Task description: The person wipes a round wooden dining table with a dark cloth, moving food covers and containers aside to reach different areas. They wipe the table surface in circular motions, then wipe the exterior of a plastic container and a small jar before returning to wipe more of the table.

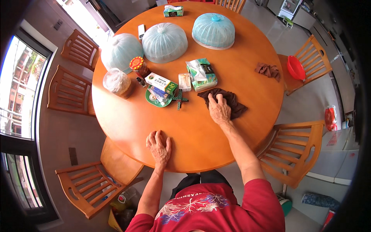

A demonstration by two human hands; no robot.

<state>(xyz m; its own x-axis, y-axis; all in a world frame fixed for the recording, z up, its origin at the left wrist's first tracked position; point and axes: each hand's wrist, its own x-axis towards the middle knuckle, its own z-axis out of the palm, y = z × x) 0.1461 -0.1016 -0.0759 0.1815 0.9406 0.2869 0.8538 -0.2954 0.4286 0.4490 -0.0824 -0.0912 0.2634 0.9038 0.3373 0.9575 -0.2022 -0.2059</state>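
So, the left hand (pixel 158 149) rested empty on the round table (pixel 193 133); printing covered a green-and-white carton (pixel 158 82); then, apart, the right hand (pixel 220 111) lay over a crumpled dark-brown cloth (pixel 237 106) beside the tissue pack (pixel 204 79), grip unclear; wiping seemed underway, though I couldn't judge how much remained.

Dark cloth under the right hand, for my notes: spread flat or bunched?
Bunched: the dark cloth shows folds and ridges beneath the right hand.
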